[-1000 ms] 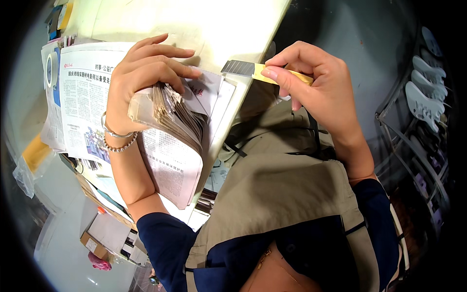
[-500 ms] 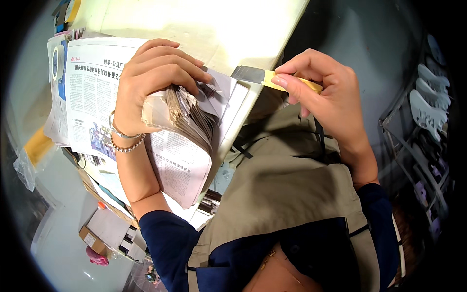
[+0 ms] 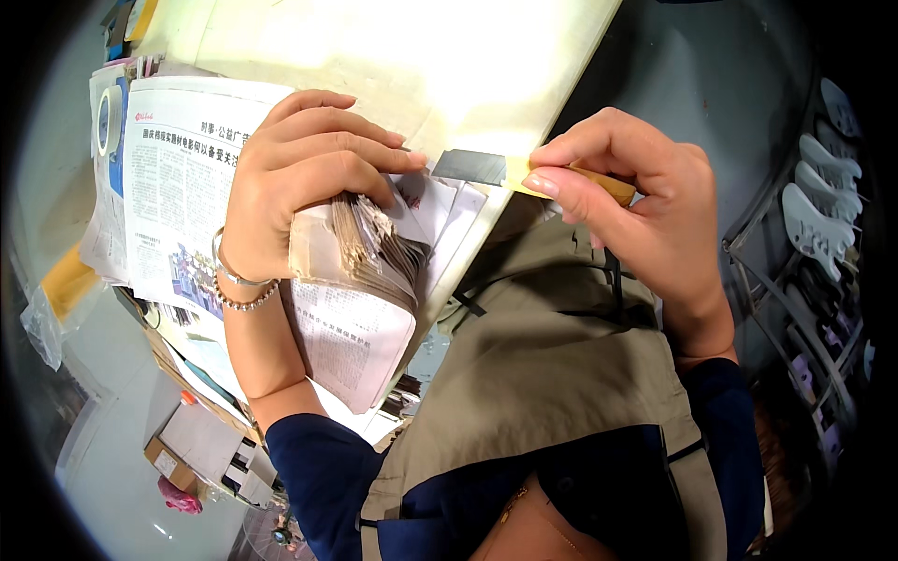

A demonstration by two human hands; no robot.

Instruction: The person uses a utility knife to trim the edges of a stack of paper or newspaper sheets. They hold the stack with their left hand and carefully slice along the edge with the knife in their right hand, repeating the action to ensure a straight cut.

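Observation:
My left hand (image 3: pixel 309 159) is curled over a worn, thick book (image 3: pixel 360 257) and presses it down, its thumb hidden. Brown page edges fan out of the book below the fingers, and its spine end is pale and frayed. Printed newspaper (image 3: pixel 341 346) shows below the book. In my right hand (image 3: pixel 645 192) is a scraper with a flat dark grey blade (image 3: pixel 472 166) and a yellow handle, pinched between thumb and fingers. The blade points left over the table edge, its tip close to the left fingertips. Loose white sheets (image 3: pixel 458 210) lie below the blade.
More newspaper (image 3: pixel 178 178) and a roll of tape (image 3: pixel 110 120) lie to the left on the pale table (image 3: pixel 393 47). At the lower left is a box (image 3: pixel 196 439) with a pink cloth (image 3: pixel 178 496) nearby. White plastic pieces (image 3: pixel 818 215) hang on a rack at the right.
The scraper's blade has shifted slightly lower and left, nearer my left fingertips. My right hand has moved a little right, and my left hand sits slightly lower over the book.

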